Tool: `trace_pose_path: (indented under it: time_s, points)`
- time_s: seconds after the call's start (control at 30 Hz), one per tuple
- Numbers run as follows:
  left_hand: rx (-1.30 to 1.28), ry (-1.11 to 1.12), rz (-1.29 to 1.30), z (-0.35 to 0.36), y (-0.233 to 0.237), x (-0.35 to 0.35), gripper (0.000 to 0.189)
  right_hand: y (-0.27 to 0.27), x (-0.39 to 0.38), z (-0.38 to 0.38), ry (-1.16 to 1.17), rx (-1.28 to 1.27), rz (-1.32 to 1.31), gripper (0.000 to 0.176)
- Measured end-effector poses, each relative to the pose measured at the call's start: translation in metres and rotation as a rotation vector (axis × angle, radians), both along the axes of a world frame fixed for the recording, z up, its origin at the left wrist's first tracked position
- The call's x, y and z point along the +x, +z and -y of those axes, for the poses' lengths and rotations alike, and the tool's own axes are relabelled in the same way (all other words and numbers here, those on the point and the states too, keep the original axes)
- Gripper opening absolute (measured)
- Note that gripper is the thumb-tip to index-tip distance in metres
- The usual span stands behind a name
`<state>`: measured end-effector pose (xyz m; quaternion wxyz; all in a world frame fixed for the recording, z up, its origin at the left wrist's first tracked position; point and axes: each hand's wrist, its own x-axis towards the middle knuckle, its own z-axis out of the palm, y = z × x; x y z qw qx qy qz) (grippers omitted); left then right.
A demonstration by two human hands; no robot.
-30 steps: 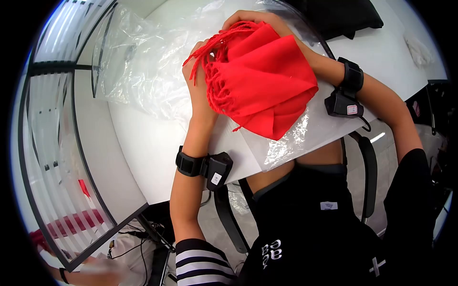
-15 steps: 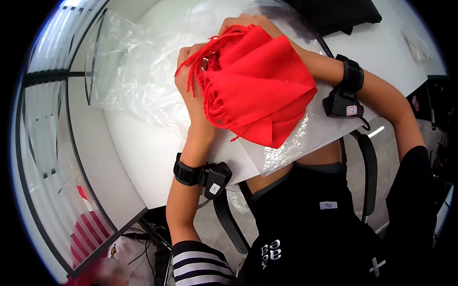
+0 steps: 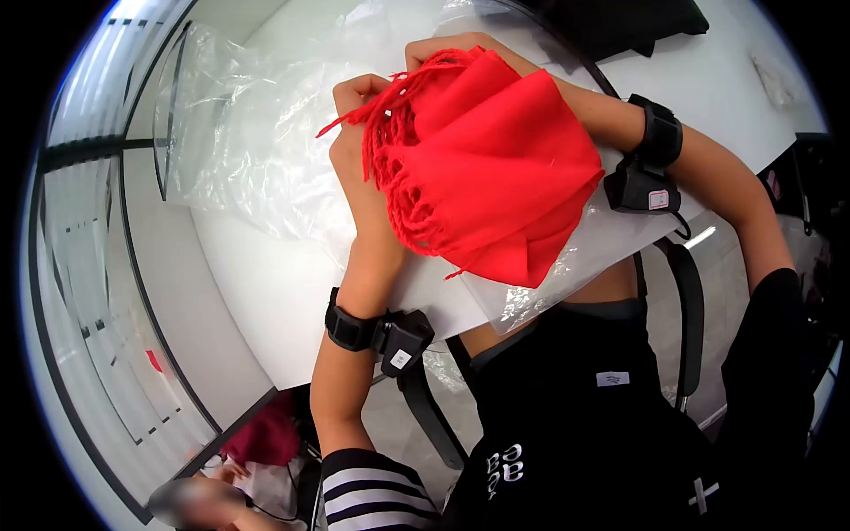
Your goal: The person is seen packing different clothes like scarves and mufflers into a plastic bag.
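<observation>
A red fringed scarf point(image 3: 505, 168), folded into a bundle, is held up in front of me over the table. Its twisted tassels hang toward the left. My left hand point(image 3: 356, 119) is closed at the fringed side, with its fingertips partly hidden by the tassels. Behind the top edge, my right hand point(image 3: 452, 49) curls around the scarf, and the cloth covers most of its fingers. Beneath the scarf, a clear plastic bag point(image 3: 531, 301) lies at the table's near edge.
Crumpled clear plastic point(image 3: 266, 150) spreads over the left of the white table point(image 3: 257, 292). A black item point(image 3: 620, 26) lies at the back. Glass-panelled partitions point(image 3: 88, 265) stand at left. A co-worker point(image 3: 204, 500) is at lower left. Black devices point(image 3: 407, 341) are strapped to both my wrists.
The scarf has shifted slightly right and toward me, with both hands still on it. At lower left, the co-worker's head and hand have come into clearer view beyond the partition.
</observation>
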<state>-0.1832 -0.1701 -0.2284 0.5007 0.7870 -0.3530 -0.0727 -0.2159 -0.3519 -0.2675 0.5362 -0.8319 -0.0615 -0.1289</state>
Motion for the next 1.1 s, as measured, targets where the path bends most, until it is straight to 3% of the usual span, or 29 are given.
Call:
trace_pose_path:
  time_s: [0.1,0.13,0.17,0.37,0.47,0.7,0.77,0.8,0.93,1.03,1.1]
  points:
    - [-0.026,-0.038,0.016,0.002,-0.003,0.003,0.028,-0.002,-0.001,0.002,0.056,0.075,0.008,0.006]
    - [-0.026,-0.070,0.144,0.002,-0.005,0.006,0.026,-0.002,-0.003,-0.001,0.045,0.151,-0.028,0.006]
    - [-0.030,-0.097,0.273,0.003,-0.006,0.007,0.024,0.001,-0.001,0.000,0.055,0.148,-0.031,0.006]
    - [-0.075,-0.105,0.410,0.001,-0.007,0.008,0.013,0.003,-0.006,-0.001,0.092,0.119,-0.061,0.007]
    - [0.034,-0.104,0.437,-0.003,-0.002,0.004,0.021,0.004,-0.002,-0.002,0.098,0.099,-0.045,0.007]
    - [0.086,-0.001,0.317,-0.001,-0.001,0.001,0.018,0.019,-0.012,-0.002,0.157,0.059,-0.032,0.008]
    - [-0.014,-0.007,0.227,0.002,-0.005,0.001,0.021,0.026,-0.020,-0.002,0.195,0.062,-0.043,0.008]
    - [0.012,0.000,0.099,0.001,-0.001,-0.001,0.026,0.030,-0.024,-0.004,0.211,0.069,-0.049,0.008]
    - [0.095,0.041,0.027,0.003,0.011,-0.009,0.033,0.033,-0.033,-0.012,0.233,0.173,-0.051,0.010]
    - [0.045,0.103,-0.024,0.006,0.009,-0.011,0.030,0.025,-0.029,-0.017,0.128,0.140,-0.036,0.012]
    - [-0.024,0.126,0.090,0.006,-0.002,-0.003,0.031,0.019,-0.026,-0.017,0.070,0.180,0.017,0.011]
